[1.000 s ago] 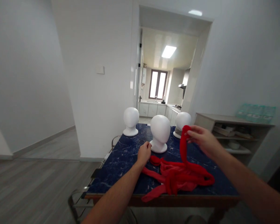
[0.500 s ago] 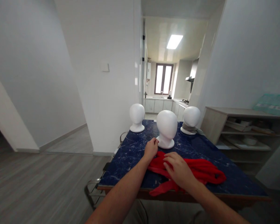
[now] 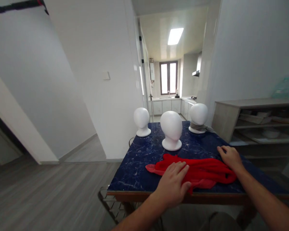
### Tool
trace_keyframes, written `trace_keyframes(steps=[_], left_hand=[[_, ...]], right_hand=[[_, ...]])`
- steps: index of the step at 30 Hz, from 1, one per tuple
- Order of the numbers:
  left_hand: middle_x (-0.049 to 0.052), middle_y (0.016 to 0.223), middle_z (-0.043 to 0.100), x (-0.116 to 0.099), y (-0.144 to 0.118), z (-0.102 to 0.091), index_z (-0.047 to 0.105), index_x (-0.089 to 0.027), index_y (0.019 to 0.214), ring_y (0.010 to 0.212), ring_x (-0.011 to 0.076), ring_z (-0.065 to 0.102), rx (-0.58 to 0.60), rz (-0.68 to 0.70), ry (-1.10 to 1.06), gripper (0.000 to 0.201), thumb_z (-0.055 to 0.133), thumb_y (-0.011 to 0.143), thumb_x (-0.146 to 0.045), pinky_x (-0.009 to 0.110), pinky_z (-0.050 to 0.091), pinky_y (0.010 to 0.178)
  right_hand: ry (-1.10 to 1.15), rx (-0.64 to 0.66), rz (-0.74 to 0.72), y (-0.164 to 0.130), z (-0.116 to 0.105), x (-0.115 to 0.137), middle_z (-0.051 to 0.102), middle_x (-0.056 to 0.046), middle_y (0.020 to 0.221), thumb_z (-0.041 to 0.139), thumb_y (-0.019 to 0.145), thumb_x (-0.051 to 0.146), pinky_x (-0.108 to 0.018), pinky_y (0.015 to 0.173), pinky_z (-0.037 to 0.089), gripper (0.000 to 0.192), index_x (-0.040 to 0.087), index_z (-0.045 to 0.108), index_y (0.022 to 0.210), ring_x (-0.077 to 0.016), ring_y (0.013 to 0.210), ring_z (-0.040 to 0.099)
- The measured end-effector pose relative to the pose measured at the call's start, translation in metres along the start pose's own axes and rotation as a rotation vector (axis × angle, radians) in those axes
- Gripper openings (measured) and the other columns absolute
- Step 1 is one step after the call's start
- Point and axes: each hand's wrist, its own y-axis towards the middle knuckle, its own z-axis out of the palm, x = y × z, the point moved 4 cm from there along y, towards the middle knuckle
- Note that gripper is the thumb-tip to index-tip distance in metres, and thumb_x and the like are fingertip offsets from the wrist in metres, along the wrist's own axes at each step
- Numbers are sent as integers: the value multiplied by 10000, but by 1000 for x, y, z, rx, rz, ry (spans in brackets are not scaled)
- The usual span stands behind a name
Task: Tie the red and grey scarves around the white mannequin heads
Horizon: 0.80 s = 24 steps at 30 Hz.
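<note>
A red cloth [image 3: 197, 168] lies bunched along the near part of a dark blue marbled table [image 3: 144, 160]. My left hand [image 3: 172, 183] rests flat on the cloth's left portion, fingers spread, near the table's front edge. My right hand [image 3: 228, 157] lies flat at the cloth's right end, fingers pointing left and touching the fabric. Neither hand grips anything. Behind the cloth stand three white mannequin heads: one in the middle [image 3: 171, 130], one at the back left [image 3: 141, 121], and one at the back right [image 3: 198, 117] with a grey cloth around its base.
A wooden shelf unit [image 3: 257, 122] with items on its shelves stands right of the table. A metal chair frame [image 3: 110, 205] sits below the table's left front corner. A white wall and a doorway to a kitchen lie behind; grey wood floor stretches left.
My right hand dropped the lifted cloth end, pressed the cloth, then slid to its right end. My left hand moved from beside the middle head onto the cloth. The cloth now lies flatter.
</note>
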Motion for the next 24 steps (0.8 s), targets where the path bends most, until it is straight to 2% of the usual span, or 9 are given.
trace_keyframes(steps=[3,6,9,12,14,16,19,21,24], left_hand=[[105,1695,356,67,-46,-3,277,-212,1658,1586,268,290,100,-327,78,652,301,1081,-515,507,270,1285],[126,1700,331,163,-97,-33,370,-159,1621,1594,329,255,201,-615,260,667,278,1057,-505,581,227,1278],[204,1644,411,247,-158,-94,498,-99,1530,1528,454,348,202,-941,500,667,303,1011,-468,718,300,1176],[254,1595,462,296,-201,-163,595,-89,1400,1480,509,396,60,-1189,873,603,394,945,-431,761,367,1088],[194,1568,520,309,-195,-188,644,-158,1308,1487,444,422,-25,-1083,997,507,453,890,-371,697,364,1145],[184,1436,645,312,-165,-188,683,-161,1215,1401,385,550,-23,-941,844,466,497,858,-396,567,413,1174],[160,1313,728,292,-93,-153,694,-170,1179,1304,342,644,-38,-746,447,469,529,845,-456,482,433,1182],[164,1362,703,268,-43,-120,676,-172,1220,1339,362,616,-64,-641,233,526,625,798,-481,498,407,1198],[210,1466,621,232,23,-68,625,-155,1308,1424,396,531,-113,-594,-87,749,839,658,-459,487,384,1208]], right_hand=[[-61,45,-64,1,4,8,751,-150,958,358,1022,471,-396,921,444,487,180,720,875,-298,936,652],[-89,63,-41,3,6,10,746,-142,949,355,1041,459,-384,909,435,484,181,718,882,-285,924,649],[-87,70,23,2,6,10,746,-140,955,381,1045,466,-372,888,427,473,182,720,877,-278,921,647],[-82,81,83,0,3,15,745,-140,971,404,1047,466,-365,880,416,460,179,726,886,-274,938,642],[-81,90,109,-1,-1,20,745,-135,997,410,1051,461,-361,874,412,450,178,729,907,-275,964,636],[-89,102,133,-2,-6,25,744,-132,1035,418,1053,451,-360,863,410,435,175,733,938,-281,994,629],[-111,122,160,-4,-12,32,738,-139,1067,436,1052,435,-364,847,409,413,169,738,961,-293,1030,619],[-128,126,161,-6,-15,36,733,-146,1076,450,1050,429,-370,845,413,400,168,740,963,-299,1044,612],[-165,120,144,-9,-20,41,724,-158,1096,456,1050,420,-380,847,424,383,165,734,983,-309,1064,600]])
